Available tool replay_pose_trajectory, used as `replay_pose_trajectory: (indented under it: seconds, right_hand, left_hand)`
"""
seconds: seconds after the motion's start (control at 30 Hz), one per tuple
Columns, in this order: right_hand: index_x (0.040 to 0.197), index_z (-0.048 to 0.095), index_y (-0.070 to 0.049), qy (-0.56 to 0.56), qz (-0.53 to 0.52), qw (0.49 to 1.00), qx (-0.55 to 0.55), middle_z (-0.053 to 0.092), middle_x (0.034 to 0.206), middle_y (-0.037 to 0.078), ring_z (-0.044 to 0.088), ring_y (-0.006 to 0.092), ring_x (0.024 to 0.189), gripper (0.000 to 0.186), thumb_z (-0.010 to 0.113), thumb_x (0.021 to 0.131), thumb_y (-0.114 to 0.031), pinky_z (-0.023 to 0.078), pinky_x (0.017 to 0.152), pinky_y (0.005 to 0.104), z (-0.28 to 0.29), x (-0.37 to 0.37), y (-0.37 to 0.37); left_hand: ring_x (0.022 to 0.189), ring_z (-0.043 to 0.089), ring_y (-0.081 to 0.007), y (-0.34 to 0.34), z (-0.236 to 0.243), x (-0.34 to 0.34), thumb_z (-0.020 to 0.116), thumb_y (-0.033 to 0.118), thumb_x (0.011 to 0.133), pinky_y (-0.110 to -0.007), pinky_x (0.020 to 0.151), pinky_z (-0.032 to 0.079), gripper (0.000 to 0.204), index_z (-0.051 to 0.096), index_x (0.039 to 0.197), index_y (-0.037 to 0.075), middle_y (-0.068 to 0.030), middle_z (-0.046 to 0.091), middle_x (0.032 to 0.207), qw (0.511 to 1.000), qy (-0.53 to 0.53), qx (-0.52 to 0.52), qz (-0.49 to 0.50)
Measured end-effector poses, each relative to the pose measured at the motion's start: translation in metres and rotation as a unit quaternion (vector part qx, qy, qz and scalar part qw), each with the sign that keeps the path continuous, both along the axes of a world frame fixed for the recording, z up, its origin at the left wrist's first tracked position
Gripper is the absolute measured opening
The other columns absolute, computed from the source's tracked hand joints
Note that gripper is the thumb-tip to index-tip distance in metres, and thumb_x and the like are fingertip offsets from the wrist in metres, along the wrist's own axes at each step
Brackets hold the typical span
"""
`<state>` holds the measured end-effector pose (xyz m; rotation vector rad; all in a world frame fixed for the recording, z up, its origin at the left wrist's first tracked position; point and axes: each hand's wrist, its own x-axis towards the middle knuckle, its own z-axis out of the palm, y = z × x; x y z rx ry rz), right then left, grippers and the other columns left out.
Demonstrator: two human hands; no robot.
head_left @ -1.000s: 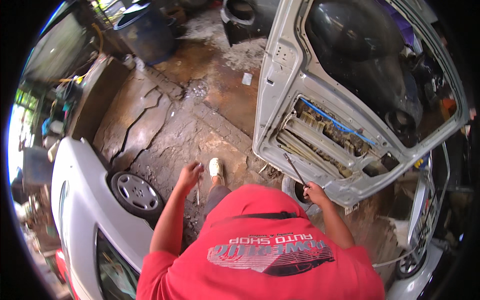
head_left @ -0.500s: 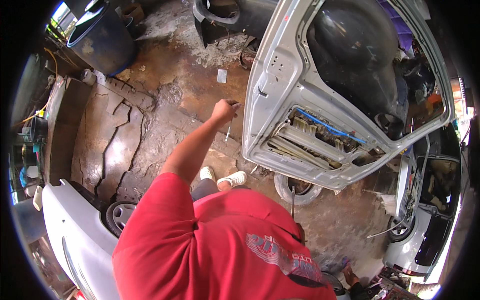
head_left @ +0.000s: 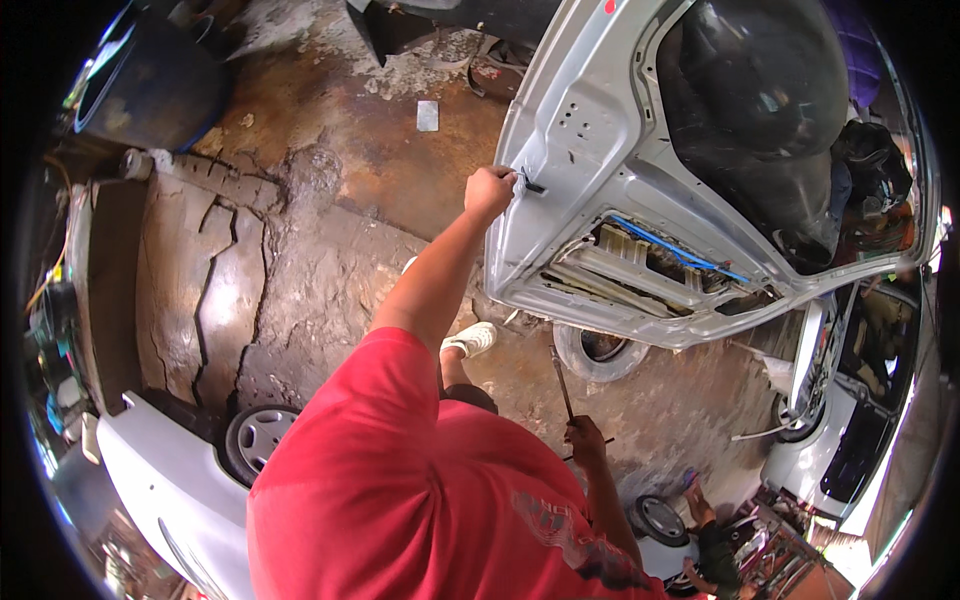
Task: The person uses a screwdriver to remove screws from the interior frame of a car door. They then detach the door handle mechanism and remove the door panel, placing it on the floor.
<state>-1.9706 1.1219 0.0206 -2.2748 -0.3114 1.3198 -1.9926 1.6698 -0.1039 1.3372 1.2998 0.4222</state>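
A large silver car door or tailgate (head_left: 590, 180) stands upright ahead of me to the right, its window opening at the top. My left hand (head_left: 490, 192) reaches to its near edge beside a small dark slot, fingers pinched together. What they hold, if anything, is too small to make out. Low on the right, my right hand (head_left: 585, 440) is closed round a long dark metal bar (head_left: 563, 385), which points away from me. A short dark piece also sticks out beside that hand. Blue tubing (head_left: 680, 255) crosses the opening in the panel's lower part.
A tyre (head_left: 600, 355) lies on the cracked, wet floor under the panel. White car bodywork with a wheel (head_left: 258, 440) is at my left; another silver car (head_left: 815, 470) stands far right. A blue barrel (head_left: 155, 85) stands far left. Another person's arm (head_left: 708, 535) shows at lower right.
My left hand has moved right and up to the panel's edge. My right hand with the metal bar has come into view. I have shifted nearer the panel.
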Motion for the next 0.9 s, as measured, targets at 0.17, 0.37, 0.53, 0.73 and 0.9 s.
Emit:
replay_pose_trajectory:
  seconds: [0.17,0.37,0.53,0.73,0.9]
  right_hand:
    - [0.105,0.06,-0.002,0.008,-0.023,0.999,-0.026,0.064,0.086,0.007,0.064,0.0146,0.08,0.014,0.057,0.094,-0.009,0.054,0.074,0.0302,0.009,-0.042,0.055]
    - [0.104,0.061,-0.001,0.015,-0.06,0.997,-0.037,0.064,0.085,0.007,0.064,0.0148,0.079,0.013,0.057,0.094,-0.009,0.054,0.073,0.0304,0.006,-0.074,0.095]
    - [0.102,0.061,-0.001,0.015,-0.097,0.995,-0.017,0.063,0.086,0.006,0.064,0.0148,0.078,0.012,0.057,0.094,-0.009,0.054,0.073,0.0304,0.003,-0.084,0.13]
    - [0.101,0.06,-0.002,0.016,-0.13,0.991,0.012,0.064,0.081,0.007,0.064,0.0165,0.075,0.015,0.058,0.092,-0.013,0.052,0.073,0.031,-0.006,-0.096,0.146]
    - [0.098,0.06,-0.001,0.013,-0.108,0.994,-0.013,0.063,0.082,0.005,0.064,0.0154,0.076,0.015,0.057,0.094,-0.015,0.051,0.073,0.0309,-0.031,-0.101,0.149]
  left_hand:
    - [0.088,0.071,-0.0321,0.011,-0.018,0.014,0.067,0.031,0.086,-0.04,0.08,0.055,0.025,0.077,0.101,0.013,-0.0153,0.073,0.093,0.998,0.018,-0.015,-0.052]
    - [0.088,0.071,-0.0314,0.021,0.003,0.02,0.069,0.029,0.086,-0.039,0.082,0.055,0.024,0.077,0.102,0.012,-0.0148,0.074,0.09,0.995,0.031,-0.007,-0.091]
    - [0.084,0.071,-0.0298,0.028,-0.001,0.019,0.069,0.027,0.087,-0.039,0.081,0.055,0.023,0.077,0.099,0.01,-0.0148,0.074,0.088,0.995,0.031,-0.031,-0.094]
    - [0.069,0.071,-0.0185,0.026,0.019,0.024,0.07,0.022,0.088,-0.033,0.069,0.058,0.02,0.076,0.095,0.004,-0.0103,0.074,0.082,0.986,-0.009,-0.156,-0.06]
    - [0.071,0.07,-0.0145,0.039,0.015,0.029,0.067,0.014,0.093,-0.03,0.062,0.06,0.015,0.073,0.096,0.0,-0.0064,0.071,0.085,0.974,-0.024,-0.207,-0.09]
